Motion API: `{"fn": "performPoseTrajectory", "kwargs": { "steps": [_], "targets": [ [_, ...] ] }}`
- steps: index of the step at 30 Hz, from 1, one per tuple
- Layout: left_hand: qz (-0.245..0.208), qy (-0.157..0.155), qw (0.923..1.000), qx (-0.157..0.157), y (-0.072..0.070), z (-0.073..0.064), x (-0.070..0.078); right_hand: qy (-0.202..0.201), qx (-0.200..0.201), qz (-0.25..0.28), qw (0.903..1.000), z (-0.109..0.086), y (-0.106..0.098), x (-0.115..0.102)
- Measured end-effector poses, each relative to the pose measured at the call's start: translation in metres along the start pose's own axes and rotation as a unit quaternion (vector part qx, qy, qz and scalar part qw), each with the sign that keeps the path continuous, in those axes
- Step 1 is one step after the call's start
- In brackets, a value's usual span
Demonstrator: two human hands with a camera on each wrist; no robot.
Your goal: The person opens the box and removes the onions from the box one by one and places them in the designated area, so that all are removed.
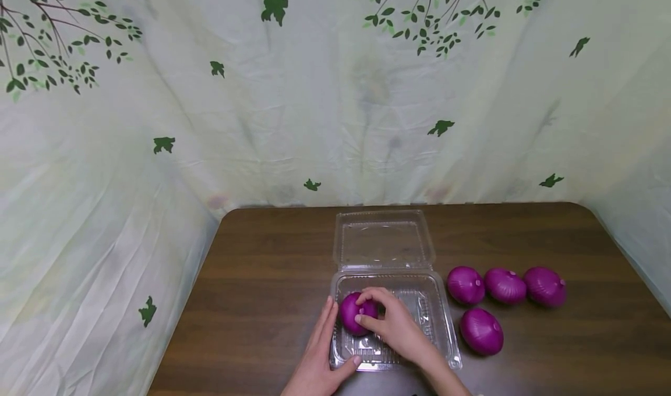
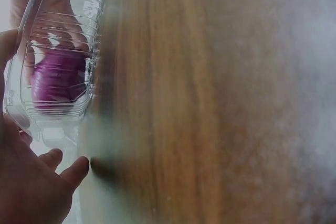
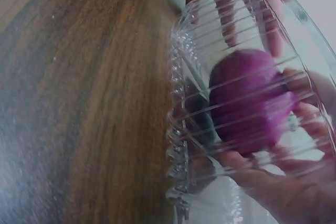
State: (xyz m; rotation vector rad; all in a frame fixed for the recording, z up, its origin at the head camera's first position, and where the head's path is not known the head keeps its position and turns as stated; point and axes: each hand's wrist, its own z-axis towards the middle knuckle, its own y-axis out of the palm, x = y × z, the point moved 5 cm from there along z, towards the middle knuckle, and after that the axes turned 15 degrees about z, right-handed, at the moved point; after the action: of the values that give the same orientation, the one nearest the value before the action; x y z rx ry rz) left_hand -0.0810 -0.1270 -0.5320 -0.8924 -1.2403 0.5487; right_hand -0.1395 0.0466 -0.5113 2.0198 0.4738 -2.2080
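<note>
A clear plastic clamshell container (image 1: 430,308) lies with its lid folded back on the table. Inside its left part sits a purple onion (image 1: 350,314). My right hand (image 1: 395,324) reaches into the container and grips this onion between thumb and fingers. Along the container's left side lies my left hand (image 1: 320,352), fingers straight, thumb over the front rim. Through the clear wall in the right wrist view, the onion (image 3: 244,98) shows with the right fingers around it. The left wrist view shows the left hand (image 2: 31,182) against the container's outside.
Several more purple onions (image 1: 482,332) lie on the table to the right of the container. The raised lid (image 1: 385,241) extends toward the back. Behind the brown wooden table (image 1: 272,279) hangs a pale curtain (image 1: 325,93) with leaf prints.
</note>
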Motion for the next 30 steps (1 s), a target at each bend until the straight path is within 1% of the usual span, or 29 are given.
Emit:
{"fn": "performPoseTrajectory", "kwargs": {
  "steps": [5,10,14,18,22,25,30],
  "targets": [
    [0.0,-0.001,1.0,-0.001,0.001,0.0,0.0,-0.005,-0.004,-0.002,1.0,-0.003,-0.001,-0.001],
    [0.005,0.001,1.0,0.004,0.0,0.0,0.0,-0.006,0.004,0.005,1.0,-0.006,-0.004,-0.001],
    [0.004,0.005,0.9999,0.01,0.0,0.0,0.0,0.0,0.013,0.024,0.9996,-0.008,-0.007,-0.002],
    [0.003,0.003,1.0,0.007,0.001,0.001,-0.001,0.0,0.034,0.039,0.9987,-0.011,-0.012,-0.006],
    [0.002,0.003,1.0,0.007,0.001,0.001,-0.001,-0.001,0.064,0.023,0.9977,-0.016,-0.02,-0.012],
    [-0.001,0.0,1.0,0.002,0.002,0.001,-0.001,0.004,0.077,0.012,0.997,-0.022,-0.025,-0.016],
    [0.003,0.004,1.0,0.006,0.002,0.001,-0.001,0.0,0.093,0.023,0.9954,-0.031,-0.035,-0.023]
  ]
}}
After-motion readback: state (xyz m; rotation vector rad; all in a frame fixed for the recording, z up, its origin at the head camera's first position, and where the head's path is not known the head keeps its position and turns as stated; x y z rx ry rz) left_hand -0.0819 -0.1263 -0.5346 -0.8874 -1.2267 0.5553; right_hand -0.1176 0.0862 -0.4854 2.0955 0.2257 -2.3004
